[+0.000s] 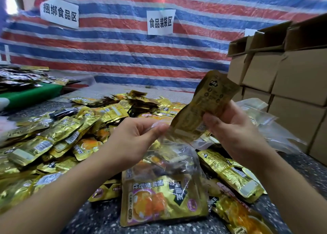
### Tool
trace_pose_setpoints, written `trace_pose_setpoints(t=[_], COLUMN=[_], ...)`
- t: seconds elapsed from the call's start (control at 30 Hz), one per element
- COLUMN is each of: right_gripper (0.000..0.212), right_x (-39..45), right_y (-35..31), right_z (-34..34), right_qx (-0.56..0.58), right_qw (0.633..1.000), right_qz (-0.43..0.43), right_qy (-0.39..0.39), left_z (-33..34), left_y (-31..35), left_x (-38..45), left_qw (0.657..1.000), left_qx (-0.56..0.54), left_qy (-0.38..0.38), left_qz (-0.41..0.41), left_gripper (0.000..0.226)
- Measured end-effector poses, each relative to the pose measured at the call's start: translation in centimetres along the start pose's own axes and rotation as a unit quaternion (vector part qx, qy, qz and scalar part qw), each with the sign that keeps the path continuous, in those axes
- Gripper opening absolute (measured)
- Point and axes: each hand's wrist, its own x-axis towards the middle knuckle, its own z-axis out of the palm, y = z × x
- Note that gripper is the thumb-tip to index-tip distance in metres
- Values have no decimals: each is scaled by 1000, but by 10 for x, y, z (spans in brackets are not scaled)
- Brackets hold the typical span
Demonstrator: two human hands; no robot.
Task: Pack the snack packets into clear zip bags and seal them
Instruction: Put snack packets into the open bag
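Right hand (235,127) holds gold packet (200,108) upright (long axis vertical).

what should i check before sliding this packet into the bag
1. Left hand pinches the bag mouth: ok.
2. Right hand grips the packet: ok.
3. Packet's lower end at the mouth: ok.
4. Mouth open wide enough: cannot tell, clear film blurs.
5. Room left in the bag above the packets already inside: ok.
6. Zip strip free of creases: cannot tell.
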Motion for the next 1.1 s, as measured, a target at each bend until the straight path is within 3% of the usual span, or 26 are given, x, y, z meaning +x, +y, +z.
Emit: trace_pose_setpoints(t=[0.27, 0.5, 0.6, 0.83, 0.97, 1.1], right_gripper=[38, 30, 36, 30, 31, 36], right_x=[-5, 0, 2, 6, 5, -1], right_y=[3, 5, 3, 6, 8, 7], right_z=[3, 7, 3, 1, 0, 5], right_qx=[-191, -39, 41, 96, 85, -8], right_qw=[978, 999, 996, 988, 990, 999], right_qz=[30, 33, 67, 58, 58, 31], right_qy=[-83, 12, 44, 106, 100, 32], left_z=[4, 4, 6, 3, 1, 1], left_y=[5, 5, 3, 5, 5, 5], left_x=[-1, 0, -1, 1, 0, 0], left_qw=[998, 998, 998, 992, 989, 987], left_qx=[-59, -56, -65, -117, -139, -154], left_qy=[15, 18, 10, 2, -17, -24], left_qz=[-7, -9, -24, -50, -44, -24], left_gripper=[33, 13, 16, 21, 25, 22])
